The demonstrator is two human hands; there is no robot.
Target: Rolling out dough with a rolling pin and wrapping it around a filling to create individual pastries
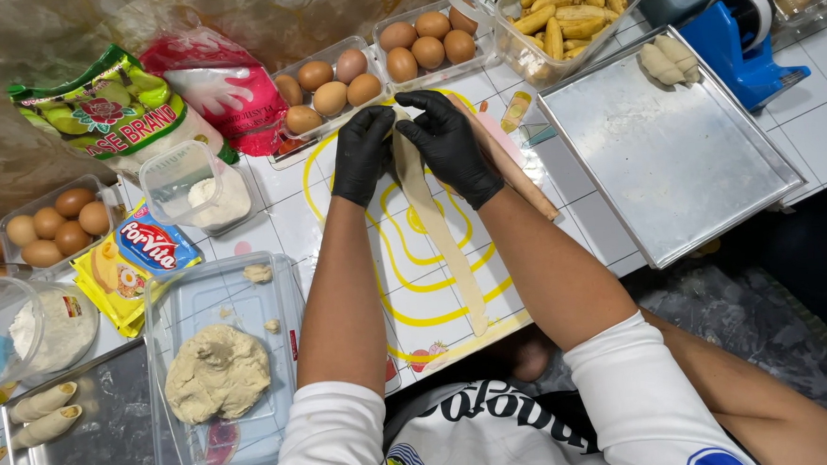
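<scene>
Both of my hands wear black gloves. My left hand (362, 153) and my right hand (448, 144) pinch the far end of a long, thin strip of pale dough (440, 236) that lies stretched toward me on a plastic mat (491, 271) with yellow lines. A wooden rolling pin (524, 184) lies on the mat just right of my right hand. What sits between the fingers at the strip's far end is hidden.
A clear tray (280, 296) with a lump of dough (216, 372) sits at left. A metal baking tray (674, 162) with wrapped pieces (666, 60) is at right. Egg cartons (330, 86), a tub of bananas (567, 7), a flour tub (194, 187), bags and a blue tape dispenser (739, 46) line the back.
</scene>
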